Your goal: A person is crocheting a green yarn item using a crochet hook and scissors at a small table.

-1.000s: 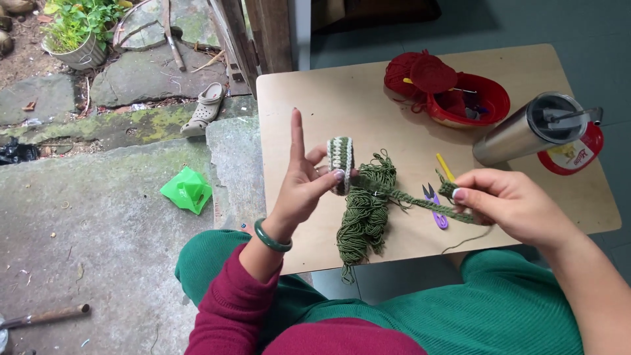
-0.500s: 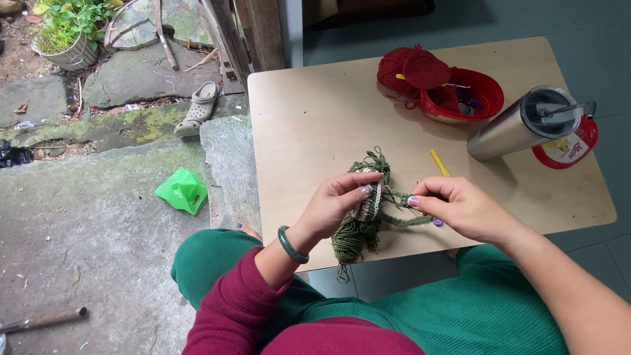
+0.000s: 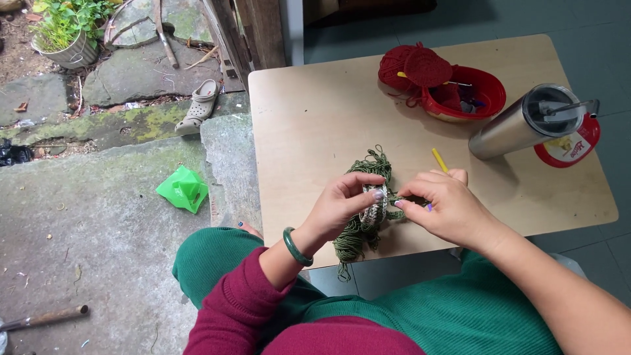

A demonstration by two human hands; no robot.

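Observation:
My left hand [image 3: 343, 202] pinches a small ring-shaped crocheted piece [image 3: 374, 209], green and pale, just above the wooden table [image 3: 309, 125]. Close against it from the right, my right hand [image 3: 442, 204] is closed on a yellow crochet hook [image 3: 439, 160] whose end sticks out behind the fingers; the hook's tip is hidden between the hands. A loose bundle of green yarn [image 3: 360, 230] lies under both hands and hangs over the table's near edge.
A red bowl [image 3: 483, 89] with red yarn [image 3: 414, 66] and a red crocheted piece sits at the table's far side. A steel tumbler [image 3: 519, 121] lies beside a red-lidded tub [image 3: 570, 148]. On the ground at left: a green bag [image 3: 183, 189], a shoe [image 3: 200, 105].
My left hand dropped from a raised, fingers-up pose down to the table with the ring piece. My right hand moved left to meet it over the green yarn.

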